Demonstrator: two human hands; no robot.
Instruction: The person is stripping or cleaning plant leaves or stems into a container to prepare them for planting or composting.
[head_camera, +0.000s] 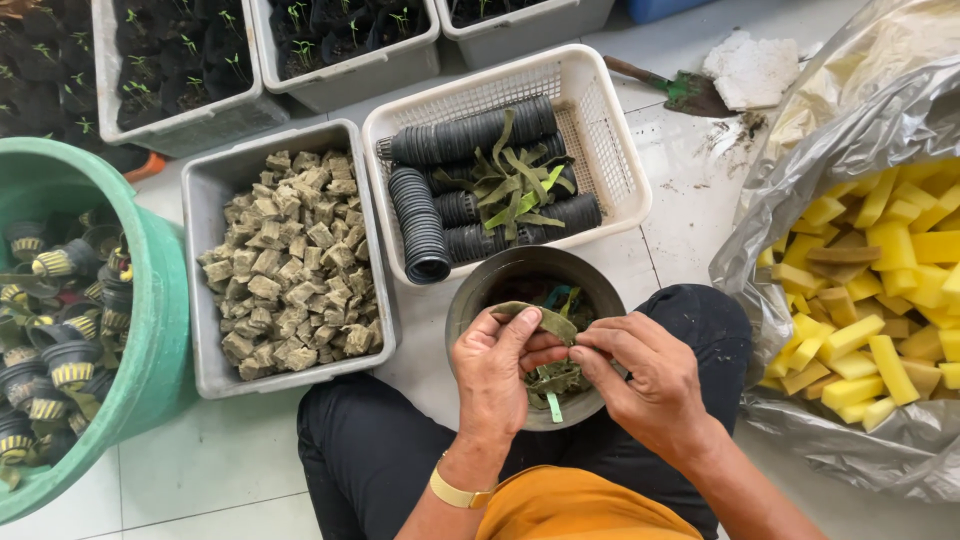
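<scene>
Grey round bowl (470, 290) near the middle on the floor holds green strips. Both hands work one limp, flat green strip (540, 318) over it: left hand (492, 372) and right hand (645, 375) each pinch it tight. Far side, a white mesh basket (600, 110) has ribbed black pot stacks; left, a grey tub (205, 300) of rough brownish cubes; right, a bag of yellow foam blocks (880, 290)
</scene>
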